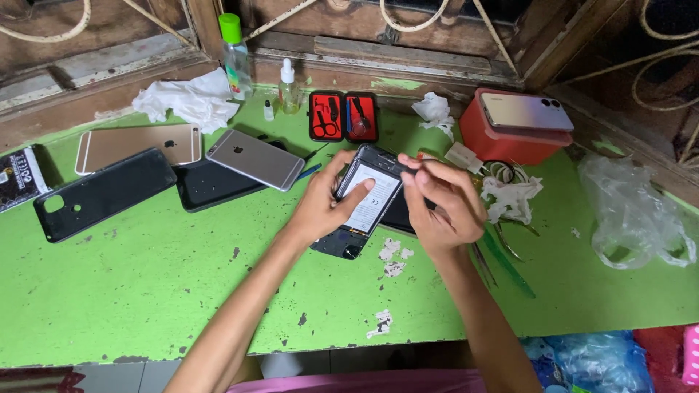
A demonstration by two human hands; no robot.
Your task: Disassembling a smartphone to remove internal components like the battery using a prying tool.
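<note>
An opened phone with its back off and a white-labelled battery showing lies tilted on the green table. My left hand grips its left side, thumb pressed on the battery. My right hand pinches the phone's top right corner with fingertips together; whether it holds a small tool I cannot tell. A dark back cover lies partly hidden under my right hand.
To the left lie a gold phone, a grey phone and black covers. At the back stand a green-capped bottle, a dropper bottle, an open red tool case, a red box with a phone. Tweezers, tissue, plastic bag right.
</note>
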